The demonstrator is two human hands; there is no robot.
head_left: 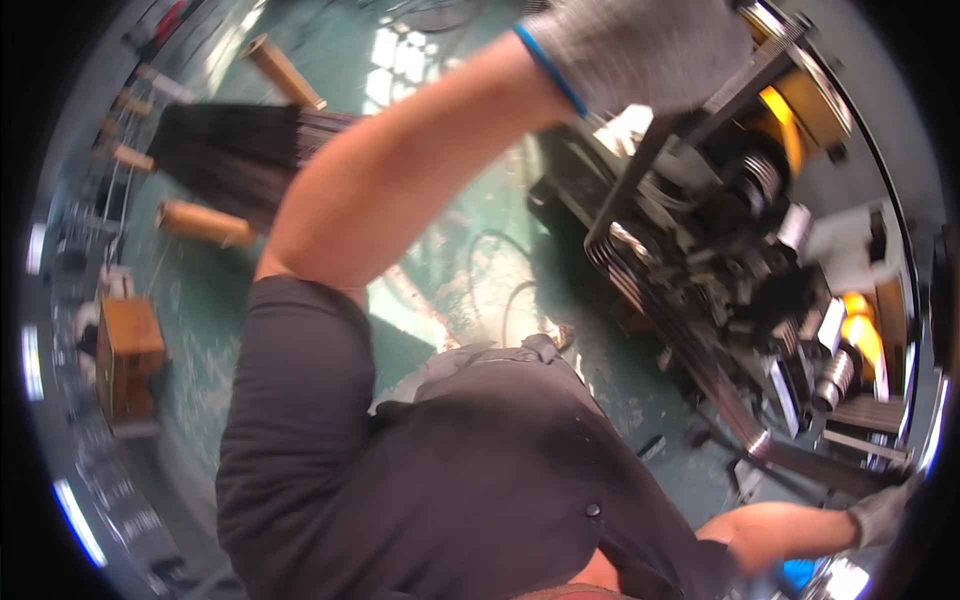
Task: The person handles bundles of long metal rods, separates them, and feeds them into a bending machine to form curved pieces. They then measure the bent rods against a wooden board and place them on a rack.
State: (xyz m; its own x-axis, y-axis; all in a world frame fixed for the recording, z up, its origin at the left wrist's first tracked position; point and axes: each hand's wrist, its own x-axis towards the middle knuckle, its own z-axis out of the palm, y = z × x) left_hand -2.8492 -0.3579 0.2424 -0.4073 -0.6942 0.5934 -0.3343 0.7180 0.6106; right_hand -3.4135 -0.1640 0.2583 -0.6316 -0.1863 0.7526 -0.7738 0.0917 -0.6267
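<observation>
Up top, the gloved left hand (640, 45) is wrapped around a dark steel bar (640, 165) on the machine (740, 250) — stiff, heavy stuff, best held mid-bar. Right hand (880, 515) grip can't be made out.

Left hand (640, 50) up at the top, resting on the bar (640, 165) that slants down the machine (740, 260). The machine fills the right side. Right hand (880, 515) sits low at the right edge, at the machine's lower end. Out left, a broom (235, 160) lies on the floor (460, 270), two rolls (205, 222) beside it, one above, one below. A box (128, 355) sits lower left, near the rim.
</observation>
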